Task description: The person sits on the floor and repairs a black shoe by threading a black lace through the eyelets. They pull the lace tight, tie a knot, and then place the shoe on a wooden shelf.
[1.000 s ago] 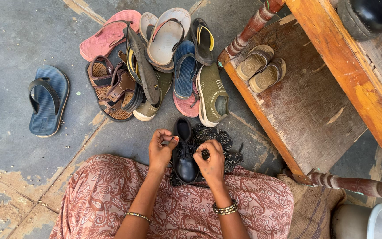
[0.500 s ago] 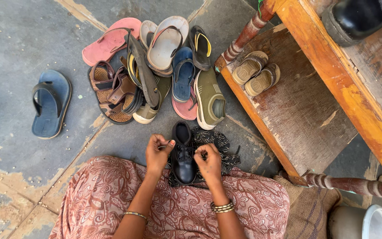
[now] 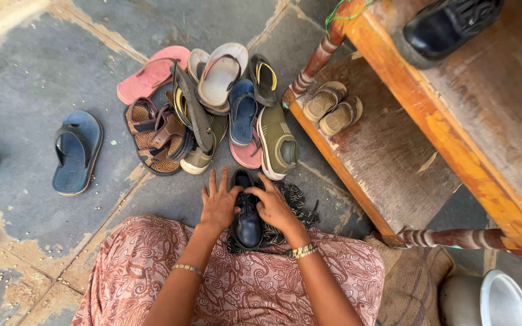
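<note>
Crouching over a small black lace-up shoe, a person steadies it with both hands on a dark patterned cloth.

Left hand lies flat with fingers spread against the shoe's side, bracing it; right hand curls loosely over the laces, pinching nothing clearly. One heap of mixed sandals sits just beyond, one blue sandal well apart, two tan sandals paired on the wooden shelf, one black shoe above.

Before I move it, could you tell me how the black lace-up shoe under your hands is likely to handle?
The black shoe looks glossy, so it may be a bit slippery. Its moulded shape suggests it stays stiff, not floppy. Lying flat on the dark cloth, it should slide rather than roll.
</note>
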